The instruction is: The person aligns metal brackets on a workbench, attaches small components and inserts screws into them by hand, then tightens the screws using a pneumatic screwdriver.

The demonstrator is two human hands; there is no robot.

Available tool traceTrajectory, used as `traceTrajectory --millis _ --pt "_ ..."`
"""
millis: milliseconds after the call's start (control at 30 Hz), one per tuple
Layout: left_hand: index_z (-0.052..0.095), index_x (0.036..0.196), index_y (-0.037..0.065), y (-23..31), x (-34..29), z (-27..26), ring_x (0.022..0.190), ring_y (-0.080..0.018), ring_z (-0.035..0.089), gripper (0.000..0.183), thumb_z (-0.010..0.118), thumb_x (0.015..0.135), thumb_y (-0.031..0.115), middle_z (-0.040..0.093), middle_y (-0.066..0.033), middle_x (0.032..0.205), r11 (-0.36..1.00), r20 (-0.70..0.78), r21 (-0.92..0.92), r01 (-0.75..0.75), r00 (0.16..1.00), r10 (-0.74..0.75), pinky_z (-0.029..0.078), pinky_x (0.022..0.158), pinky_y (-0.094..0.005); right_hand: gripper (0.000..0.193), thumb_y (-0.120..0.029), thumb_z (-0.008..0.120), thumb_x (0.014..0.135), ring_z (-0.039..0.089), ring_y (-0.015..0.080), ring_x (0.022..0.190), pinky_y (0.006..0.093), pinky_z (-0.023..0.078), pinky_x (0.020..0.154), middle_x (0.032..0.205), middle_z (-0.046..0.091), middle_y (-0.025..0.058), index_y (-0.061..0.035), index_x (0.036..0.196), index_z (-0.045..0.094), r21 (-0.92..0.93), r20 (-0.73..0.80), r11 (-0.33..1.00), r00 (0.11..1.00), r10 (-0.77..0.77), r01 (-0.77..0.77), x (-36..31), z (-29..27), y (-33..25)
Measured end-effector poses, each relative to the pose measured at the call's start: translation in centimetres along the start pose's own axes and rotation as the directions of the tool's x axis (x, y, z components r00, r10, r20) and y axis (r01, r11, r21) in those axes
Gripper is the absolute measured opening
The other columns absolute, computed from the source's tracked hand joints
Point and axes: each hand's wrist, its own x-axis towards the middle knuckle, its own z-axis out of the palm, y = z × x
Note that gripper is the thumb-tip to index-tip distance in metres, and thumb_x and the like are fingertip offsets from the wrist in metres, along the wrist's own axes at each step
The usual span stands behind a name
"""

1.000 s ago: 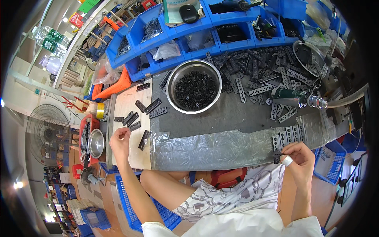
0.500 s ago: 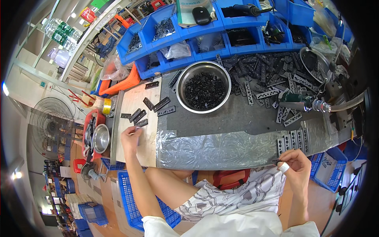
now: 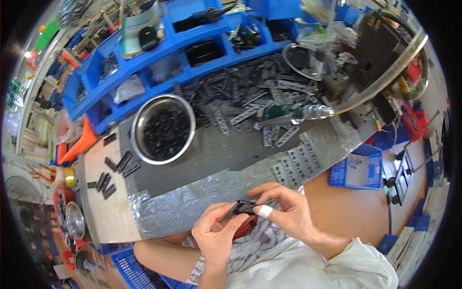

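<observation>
Above my lap, just off the table's front edge, both hands meet at a small black bar (image 3: 243, 207) that looks hollowed. My left hand (image 3: 216, 229) is closed on its left end, between thumb and fingers. My right hand (image 3: 288, 209), with white tape round one finger, pinches its right end; whether those fingers hold a further small piece is hidden. Beyond my right hand, a row of grey bars with holes (image 3: 296, 164) lies side by side on the plastic-covered tabletop (image 3: 178, 207).
A steel bowl (image 3: 139, 135) of small black parts stands mid-table. Several black bars (image 3: 126, 161) lie at left. Behind are heaped loose bars (image 3: 231, 89) and blue bins (image 3: 166, 50). A green-handled tool with a hose (image 3: 279, 114) lies right; a blue basket (image 3: 339, 171) sits below.
My left hand has come from the pale board at left to the middle, meeting my right hand at the black bar. The view has turned to the right.
</observation>
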Motion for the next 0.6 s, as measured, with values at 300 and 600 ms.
traceTrajectory --millis 300,600 --pt "0.075 0.113 -0.006 -2.3 0.5 4.4 0.103 -0.0249 0.075 0.029 0.083 0.086 -0.005 0.072 -0.0154 0.116 0.989 0.091 0.086 0.120 0.988 -0.128 0.063 0.085 -0.0323 0.028 -0.010 0.079 0.095 0.073 0.0216 0.101 0.0365 0.058 0.089 0.111 0.072 0.0098 -0.0021 0.119 0.067 -0.266 0.094 0.956 0.983 0.156 -0.126 0.4 -5.5 -1.3" --pt "0.078 0.112 0.011 -6.0 0.8 2.6 0.122 -0.0308 0.070 0.040 0.092 0.077 0.022 0.075 -0.0081 0.128 0.403 0.592 0.628 -0.666 0.745 0.308 0.057 0.099 -0.0458 0.032 -0.014 0.080 0.084 0.060 0.0403 0.118 0.0500 0.049 0.100 0.113 0.069 0.0185 -0.0082 0.115 0.076 -0.878 0.300 0.368 0.951 -0.075 0.306 12.1 -13.7 -2.0"
